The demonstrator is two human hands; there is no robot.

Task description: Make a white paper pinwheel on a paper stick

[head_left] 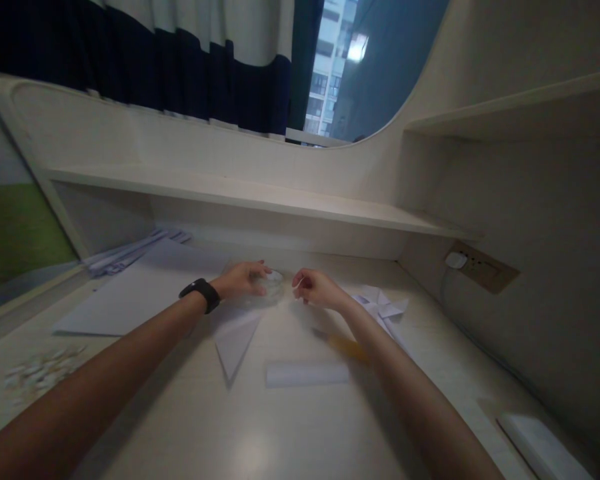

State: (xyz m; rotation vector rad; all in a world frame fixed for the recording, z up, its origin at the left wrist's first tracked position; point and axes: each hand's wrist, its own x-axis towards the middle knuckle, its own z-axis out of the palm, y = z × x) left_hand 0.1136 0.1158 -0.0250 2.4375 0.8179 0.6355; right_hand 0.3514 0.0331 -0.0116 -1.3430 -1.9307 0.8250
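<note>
Near the back of the desk, my left hand [241, 279], with a black watch on its wrist, is curled round the side of what looks like a clear tape roll [274, 291]. Just to the right, my right hand [319, 288] has thumb and fingers pinched together; a tiny pale bit shows at the tips, too blurred to name. Below my left hand lies a folded white paper triangle [236, 347]. A flat white paper strip or tube [307, 374] is nearer me. Partly under my right forearm is a yellow-handled tool [349, 347] with a dark tip, blurred.
A folded paper pinwheel [377, 305] lies right of my right forearm. White sheets [145, 293] and folded papers [135, 252] are at back left. Small pale pieces [45, 370] form a pile at left. A shelf [260, 193] overhangs the back; a plugged cable [455, 260] runs along the right wall.
</note>
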